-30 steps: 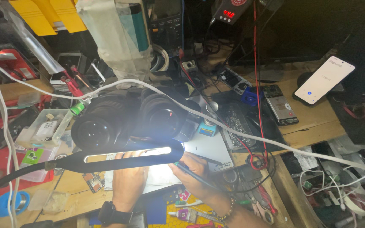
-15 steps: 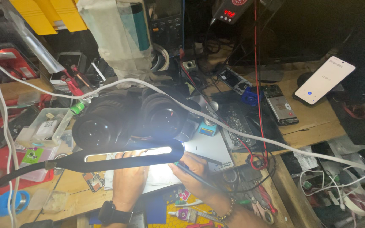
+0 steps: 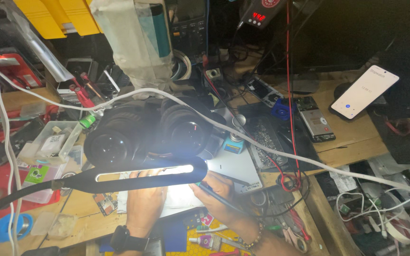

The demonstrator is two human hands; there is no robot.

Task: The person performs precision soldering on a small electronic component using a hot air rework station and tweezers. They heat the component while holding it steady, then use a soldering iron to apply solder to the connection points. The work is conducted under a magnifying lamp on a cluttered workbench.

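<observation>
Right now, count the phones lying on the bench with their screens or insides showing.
3. A lit white-screen phone at the far right; a dark phone left of it; an opened phone further left, near the back. Others may be hidden among the clutter.

Bare hands and bare forearms, no sleeves and no gloves in view. On the left hand [image 3: 144, 205], a black wristwatch [image 3: 128, 240] with a broad dark strap, snug around the wrist. On the right hand [image 3: 220, 189], a thin bracelet of small brownish beads [image 3: 254, 235], loose around the wrist.
</observation>
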